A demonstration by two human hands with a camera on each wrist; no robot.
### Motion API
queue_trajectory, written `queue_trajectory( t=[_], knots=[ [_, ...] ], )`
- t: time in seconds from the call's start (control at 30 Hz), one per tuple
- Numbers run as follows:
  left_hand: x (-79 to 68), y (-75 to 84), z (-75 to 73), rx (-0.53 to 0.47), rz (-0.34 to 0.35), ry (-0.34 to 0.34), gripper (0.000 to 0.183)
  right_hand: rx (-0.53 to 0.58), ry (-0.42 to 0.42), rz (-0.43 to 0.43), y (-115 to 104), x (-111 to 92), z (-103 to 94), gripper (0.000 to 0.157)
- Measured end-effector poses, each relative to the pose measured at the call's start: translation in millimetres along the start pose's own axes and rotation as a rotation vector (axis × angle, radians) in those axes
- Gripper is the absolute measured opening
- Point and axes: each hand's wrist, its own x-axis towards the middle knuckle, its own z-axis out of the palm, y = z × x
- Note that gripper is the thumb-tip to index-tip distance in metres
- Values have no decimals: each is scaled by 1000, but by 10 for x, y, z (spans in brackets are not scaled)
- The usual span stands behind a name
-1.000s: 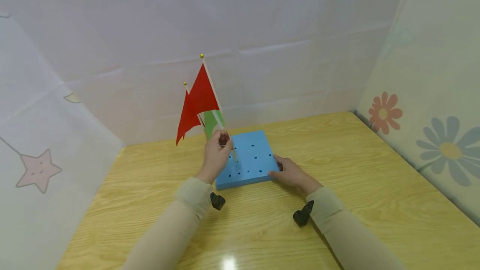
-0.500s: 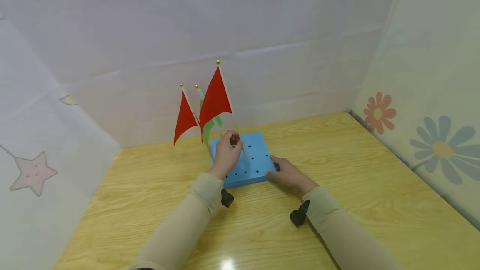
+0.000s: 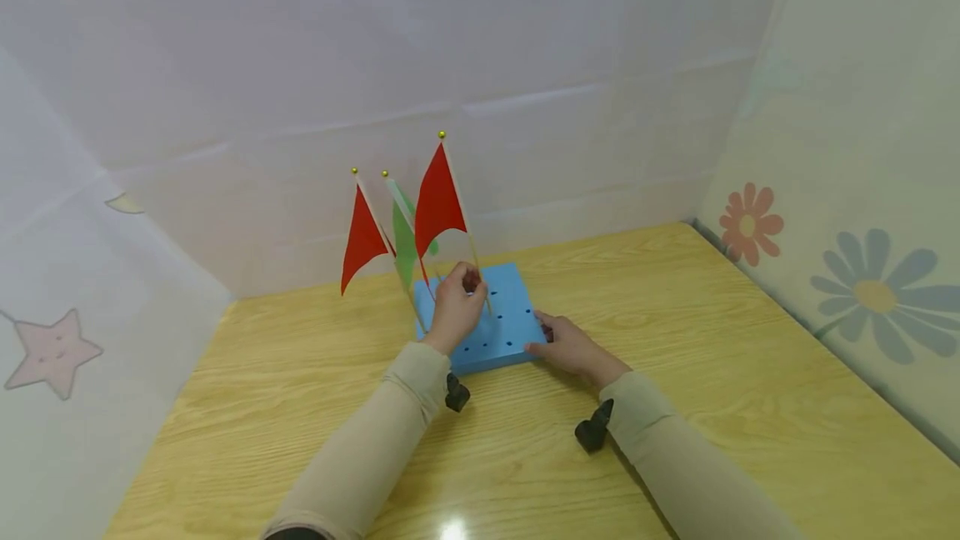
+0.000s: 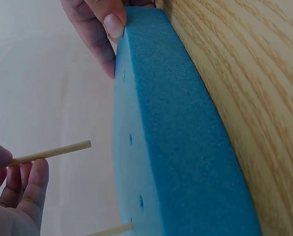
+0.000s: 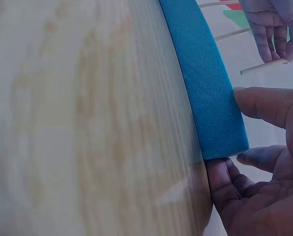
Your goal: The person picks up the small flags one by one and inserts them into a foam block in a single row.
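Note:
My left hand (image 3: 457,307) pinches the thin wooden stick of a red flag (image 3: 441,194) over a blue foam block (image 3: 520,332) dotted with small holes. In the left wrist view the stick's bare end (image 4: 77,146) points at the block's holed face, with a gap between. My right hand (image 3: 572,347) grips the block's right edge; the right wrist view shows its thumb (image 5: 264,105) on the holed face and fingers at the side. Another red flag (image 3: 363,232) and a green flag (image 3: 402,236) stand tilted in the block's left part, their stick bases partly behind my left hand.
The block lies on a wood-grain table (image 3: 660,298). Pale cloth walls (image 3: 570,148) with printed flowers and a star rise behind and at both sides. Each wrist wears a small black camera (image 3: 594,427).
My left hand has carried the red flag rightwards over the block, away from the two standing flags, then slowed. My right hand keeps its grip on the block's edge.

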Motion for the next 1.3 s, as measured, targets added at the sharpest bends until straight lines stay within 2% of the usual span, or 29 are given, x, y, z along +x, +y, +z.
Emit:
queue_trajectory(
  t=[0.23, 0.43, 0.7, 1.0, 1.3],
  knots=[
    [30, -19, 38, 5, 4, -12, 4, -9, 4, -1, -8, -6, -4, 74],
    [18, -40, 85, 9, -21, -20, 5, 1, -1, -11, -15, -13, -3, 75],
    [23, -65, 124, 24, -6, -18, 6, 25, -3, 11, -53, -33, -13, 74],
    [23, -104, 189, 20, -5, -24, 9, -13, 22, 46, -31, -56, 14, 73],
    [6, -92, 180, 12, 15, -30, 5, -53, 21, 27, -18, -36, 17, 74]
  ],
)
